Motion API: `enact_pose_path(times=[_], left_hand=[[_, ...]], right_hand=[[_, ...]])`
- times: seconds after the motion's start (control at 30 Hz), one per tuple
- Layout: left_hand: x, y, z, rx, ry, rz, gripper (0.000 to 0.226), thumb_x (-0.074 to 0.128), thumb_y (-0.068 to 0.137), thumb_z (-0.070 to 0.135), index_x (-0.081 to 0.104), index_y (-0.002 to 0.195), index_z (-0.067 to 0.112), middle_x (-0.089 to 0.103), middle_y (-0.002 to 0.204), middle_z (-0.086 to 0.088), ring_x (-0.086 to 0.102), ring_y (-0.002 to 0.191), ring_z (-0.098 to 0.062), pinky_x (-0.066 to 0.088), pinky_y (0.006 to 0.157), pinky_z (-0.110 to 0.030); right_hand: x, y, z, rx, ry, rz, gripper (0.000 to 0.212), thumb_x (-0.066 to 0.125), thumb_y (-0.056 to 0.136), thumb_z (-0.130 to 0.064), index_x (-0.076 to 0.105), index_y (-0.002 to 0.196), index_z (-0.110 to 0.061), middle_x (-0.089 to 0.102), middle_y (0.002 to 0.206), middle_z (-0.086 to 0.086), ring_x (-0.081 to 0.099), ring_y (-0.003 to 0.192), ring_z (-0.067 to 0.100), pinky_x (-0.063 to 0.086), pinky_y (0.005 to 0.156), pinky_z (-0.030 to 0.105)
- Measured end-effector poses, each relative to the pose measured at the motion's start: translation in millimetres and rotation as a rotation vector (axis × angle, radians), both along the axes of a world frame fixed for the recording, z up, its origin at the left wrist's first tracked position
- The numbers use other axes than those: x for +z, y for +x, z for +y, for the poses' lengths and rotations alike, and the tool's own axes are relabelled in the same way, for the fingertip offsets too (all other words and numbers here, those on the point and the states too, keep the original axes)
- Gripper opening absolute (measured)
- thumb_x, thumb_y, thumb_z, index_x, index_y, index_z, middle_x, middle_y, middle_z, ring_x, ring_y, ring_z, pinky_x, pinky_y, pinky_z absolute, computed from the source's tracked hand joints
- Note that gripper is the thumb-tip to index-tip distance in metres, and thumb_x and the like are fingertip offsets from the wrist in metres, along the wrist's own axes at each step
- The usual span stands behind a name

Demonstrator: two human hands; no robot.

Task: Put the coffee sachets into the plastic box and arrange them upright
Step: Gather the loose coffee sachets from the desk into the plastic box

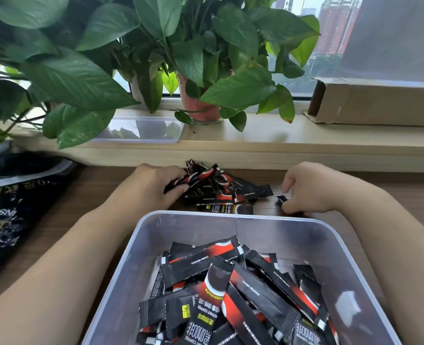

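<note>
Two hands work the gathering step: the left hand (pixel 156 188) grips the loose coffee sachets (pixel 220 188) on the worktop (pixel 93 188) beyond the plastic box (pixel 141 235), the right hand (pixel 308 190) pinches a stray sachet (pixel 281 199), and both loads next need lifting over the rim.

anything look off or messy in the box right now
Yes: the sachets in the plastic box lie criss-crossed in a jumbled heap, none standing upright. A loose pile sits on the table beyond it.
</note>
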State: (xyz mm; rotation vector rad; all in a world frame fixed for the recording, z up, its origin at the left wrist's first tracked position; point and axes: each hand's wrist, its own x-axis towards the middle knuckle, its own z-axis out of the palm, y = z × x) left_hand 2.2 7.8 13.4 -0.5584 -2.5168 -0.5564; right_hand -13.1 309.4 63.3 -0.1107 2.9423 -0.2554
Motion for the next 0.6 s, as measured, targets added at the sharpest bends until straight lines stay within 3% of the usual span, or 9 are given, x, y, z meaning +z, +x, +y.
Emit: enact_pose_path(times=[0.07, 0.17, 0.23, 0.3, 0.4, 0.47, 0.53, 0.6], left_hand=[[3, 3, 0, 0.022, 0.052, -0.015, 0.009, 0.077, 0.084, 0.017, 0.075, 0.093, 0.017, 0.069, 0.063, 0.0, 0.057, 0.058, -0.016, 0.04, 0.055, -0.015], [11, 8, -4, 0.076, 0.138, -0.047, 0.005, 0.075, 0.086, 0.021, 0.072, 0.088, 0.025, 0.07, 0.067, 0.004, 0.058, 0.064, -0.014, 0.043, 0.061, -0.023], [22, 12, -8, 0.092, 0.227, -0.065, 0.011, 0.074, 0.087, 0.023, 0.07, 0.084, 0.033, 0.074, 0.073, 0.008, 0.06, 0.062, -0.006, 0.047, 0.063, -0.025], [37, 20, -9, 0.024, 0.399, -0.018, 0.022, 0.074, 0.087, 0.016, 0.067, 0.081, 0.036, 0.074, 0.075, 0.023, 0.06, 0.06, 0.007, 0.048, 0.061, -0.018], [64, 44, -1, -0.083, 0.664, 0.077, 0.015, 0.073, 0.086, 0.013, 0.067, 0.085, 0.026, 0.072, 0.067, 0.025, 0.062, 0.054, 0.005, 0.051, 0.048, -0.015], [76, 61, 3, -0.181, 0.849, 0.052, 0.007, 0.073, 0.083, 0.025, 0.067, 0.086, 0.022, 0.075, 0.068, 0.011, 0.063, 0.048, -0.014, 0.05, 0.037, -0.024], [80, 72, 5, -0.317, 0.961, -0.042, 0.017, 0.072, 0.079, 0.034, 0.065, 0.085, 0.02, 0.073, 0.065, 0.003, 0.056, 0.043, -0.033, 0.047, 0.032, -0.025], [80, 80, 10, -0.515, 0.957, -0.191, 0.02, 0.07, 0.078, 0.032, 0.063, 0.087, 0.015, 0.073, 0.067, 0.003, 0.061, 0.043, -0.021, 0.049, 0.039, -0.019]], right_hand=[[-2, -4, 0, -0.01, -0.026, 0.085, 0.024, 0.072, 0.076, -0.024, 0.074, 0.094, -0.008, 0.073, 0.087, 0.01, 0.066, 0.086, 0.028, 0.053, 0.073, 0.03], [-5, -10, 3, -0.048, -0.093, 0.2, 0.009, 0.07, 0.079, -0.02, 0.075, 0.085, -0.015, 0.072, 0.086, 0.005, 0.065, 0.09, 0.026, 0.05, 0.074, 0.026], [-2, -12, 6, -0.113, -0.295, 0.277, 0.005, 0.071, 0.079, -0.02, 0.073, 0.082, -0.018, 0.072, 0.085, 0.002, 0.066, 0.088, 0.024, 0.05, 0.071, 0.026], [7, -10, 6, -0.171, -0.592, 0.289, 0.004, 0.072, 0.08, -0.019, 0.072, 0.084, -0.018, 0.073, 0.083, -0.001, 0.067, 0.078, 0.017, 0.05, 0.063, 0.024], [25, -1, 2, -0.106, -1.011, 0.231, 0.011, 0.073, 0.081, -0.007, 0.075, 0.081, -0.018, 0.076, 0.078, -0.002, 0.069, 0.071, 0.014, 0.052, 0.062, 0.022], [35, 9, -1, 0.053, -1.237, 0.132, 0.021, 0.071, 0.078, -0.001, 0.078, 0.075, -0.021, 0.076, 0.078, 0.0, 0.069, 0.074, 0.016, 0.054, 0.075, 0.029], [41, 18, 1, 0.258, -1.397, -0.026, 0.021, 0.069, 0.072, -0.001, 0.077, 0.079, -0.019, 0.073, 0.075, 0.002, 0.067, 0.068, 0.014, 0.055, 0.07, 0.025], [44, 25, 3, 0.47, -1.441, -0.201, 0.026, 0.078, 0.066, -0.001, 0.074, 0.09, -0.013, 0.072, 0.076, 0.004, 0.066, 0.063, 0.013, 0.055, 0.059, 0.021]])
